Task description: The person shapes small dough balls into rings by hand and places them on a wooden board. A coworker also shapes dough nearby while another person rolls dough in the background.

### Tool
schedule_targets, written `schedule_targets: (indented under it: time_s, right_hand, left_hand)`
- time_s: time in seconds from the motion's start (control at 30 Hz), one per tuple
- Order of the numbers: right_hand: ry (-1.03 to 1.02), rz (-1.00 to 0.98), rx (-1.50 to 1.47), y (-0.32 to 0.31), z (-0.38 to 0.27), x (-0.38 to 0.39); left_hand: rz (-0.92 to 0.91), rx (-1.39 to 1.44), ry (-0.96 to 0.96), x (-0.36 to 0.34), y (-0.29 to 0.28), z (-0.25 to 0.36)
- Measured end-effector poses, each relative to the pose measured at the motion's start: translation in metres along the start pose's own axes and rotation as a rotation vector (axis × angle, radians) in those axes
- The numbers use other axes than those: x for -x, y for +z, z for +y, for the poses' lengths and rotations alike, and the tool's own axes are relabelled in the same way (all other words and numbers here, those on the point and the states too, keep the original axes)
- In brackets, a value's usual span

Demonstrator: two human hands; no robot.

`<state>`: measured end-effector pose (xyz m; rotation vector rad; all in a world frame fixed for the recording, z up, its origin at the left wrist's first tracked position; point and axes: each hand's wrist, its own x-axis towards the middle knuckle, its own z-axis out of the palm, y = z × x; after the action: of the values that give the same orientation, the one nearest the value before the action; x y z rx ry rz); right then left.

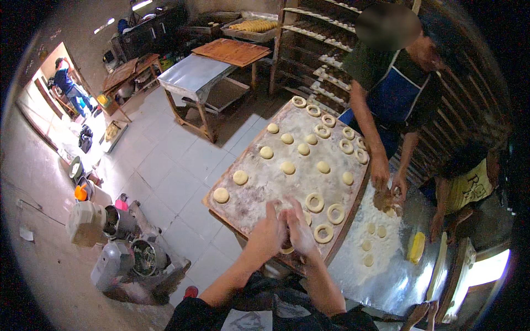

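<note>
My left hand (269, 230) and my right hand (298, 230) meet at the near edge of a floured wooden board (259, 193), fingers bent and pressed together; what they hold, if anything, is hidden and slightly blurred. Just right of my hands lie several pale dough rings (314, 196), one partly hidden beneath them. Several round dough discs (287, 167) are spread over the middle and left of the board, with more rings (322, 131) along its far right edge.
A co-worker's hands (389, 186) work over a floured steel table (397, 265) at right, beside a yellow block (415, 247); another person (464, 187) stands farther right. Behind are racks (306, 27) and a side table (193, 74). Mixers (110, 265) stand lower left; a person (69, 83) is in the doorway.
</note>
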<state>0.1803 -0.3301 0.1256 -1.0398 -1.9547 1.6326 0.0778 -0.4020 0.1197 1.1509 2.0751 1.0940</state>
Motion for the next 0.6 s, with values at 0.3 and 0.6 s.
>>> schedule_targets:
  time_s: [0.3, 0.6]
  right_hand:
    - [-0.053, 0.080, 1.003, 0.016, 0.024, -0.017]
    - [-0.202, 0.174, 0.892, 0.006, 0.033, 0.012]
  left_hand:
    - [-0.016, -0.534, 0.002, -0.020, -0.041, -0.046]
    - [-0.110, -0.527, 0.077, -0.013, -0.029, -0.055]
